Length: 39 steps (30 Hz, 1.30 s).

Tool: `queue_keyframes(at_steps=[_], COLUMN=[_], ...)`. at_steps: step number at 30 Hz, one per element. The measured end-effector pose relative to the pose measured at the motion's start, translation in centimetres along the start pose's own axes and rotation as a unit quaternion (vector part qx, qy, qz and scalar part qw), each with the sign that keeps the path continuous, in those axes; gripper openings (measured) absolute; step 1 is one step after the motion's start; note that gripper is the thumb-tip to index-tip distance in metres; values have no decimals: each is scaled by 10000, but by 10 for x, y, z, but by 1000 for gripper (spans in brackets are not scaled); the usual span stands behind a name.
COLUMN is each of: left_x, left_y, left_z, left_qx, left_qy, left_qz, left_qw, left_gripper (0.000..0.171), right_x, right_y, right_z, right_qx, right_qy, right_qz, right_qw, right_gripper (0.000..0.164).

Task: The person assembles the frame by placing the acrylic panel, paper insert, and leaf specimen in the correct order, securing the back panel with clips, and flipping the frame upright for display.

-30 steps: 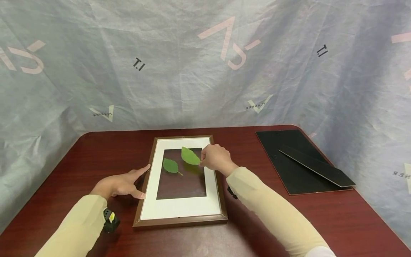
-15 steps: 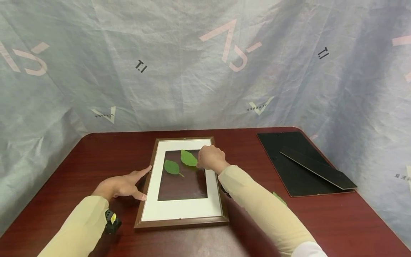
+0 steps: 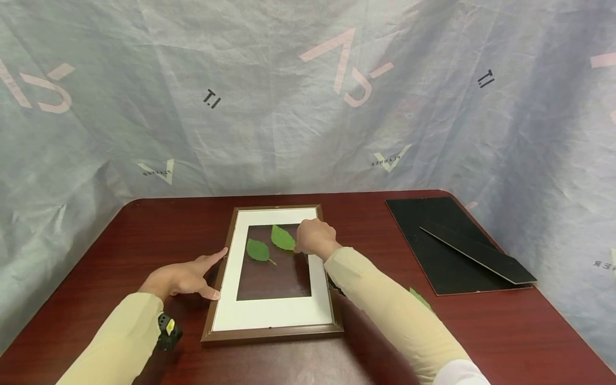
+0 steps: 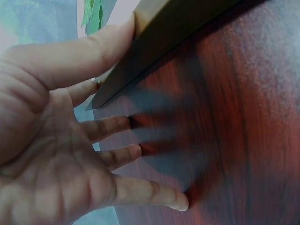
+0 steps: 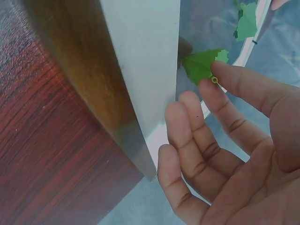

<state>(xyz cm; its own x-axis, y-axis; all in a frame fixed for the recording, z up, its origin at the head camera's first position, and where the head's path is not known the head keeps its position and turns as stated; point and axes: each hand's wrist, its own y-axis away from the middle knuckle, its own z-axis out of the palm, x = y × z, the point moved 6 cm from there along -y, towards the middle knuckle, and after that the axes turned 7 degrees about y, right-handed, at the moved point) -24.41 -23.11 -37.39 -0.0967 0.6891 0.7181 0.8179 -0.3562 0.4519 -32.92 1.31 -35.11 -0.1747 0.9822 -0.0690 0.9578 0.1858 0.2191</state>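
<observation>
A brown picture frame (image 3: 269, 336) with a white mat (image 3: 269, 314) lies on the table. Over its dark window, my right hand (image 3: 316, 238) pinches the stem of a light green leaf (image 3: 283, 238) between thumb and index finger; the cut stem end shows in the right wrist view, beside the leaf (image 5: 199, 66). To its left sits a darker green leaf (image 3: 257, 249) with its short stem pointing to the lower right. My left hand (image 3: 185, 277) rests at the frame's left edge, fingers spread; in the left wrist view the thumb touches the frame (image 4: 154, 40).
On the right of the red-brown table (image 3: 366, 224) lies a black backing board (image 3: 423, 230), its stand flap (image 3: 476, 254) raised at an angle. Another green leaf (image 3: 420, 298) shows partly behind my right forearm. A grey cloth (image 3: 269, 107) hangs around the table.
My right hand has moved slightly left and lower with the light green leaf, which now sits closer to the window's surface. The left hand stays at the frame.
</observation>
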Motion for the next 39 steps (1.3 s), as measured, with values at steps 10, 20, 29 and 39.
queue_keyframes(at_steps=[10,20,29,39], left_x=[-2,-3,-2,-1], left_y=[-1,-3,-2,-2], left_z=[3,3,1,-1], left_qx=[-26,-41,-66,-115], left_qy=[53,-2,-15,-31], left_qz=[-3,-65,-30,-5], left_qw=[10000,10000,10000,9999], left_gripper=[111,111,111,111], right_x=[0,9,19,38], right_y=[-2,6,17,27], right_z=[5,1,-5,-11], right_qx=[-103,-32,206,436], right_qy=[259,-242,-1258,-2185], right_qz=[111,-106,-582,-1077], right_qw=[9996,9996,9901,9689], right_gripper=[23,21,16,14])
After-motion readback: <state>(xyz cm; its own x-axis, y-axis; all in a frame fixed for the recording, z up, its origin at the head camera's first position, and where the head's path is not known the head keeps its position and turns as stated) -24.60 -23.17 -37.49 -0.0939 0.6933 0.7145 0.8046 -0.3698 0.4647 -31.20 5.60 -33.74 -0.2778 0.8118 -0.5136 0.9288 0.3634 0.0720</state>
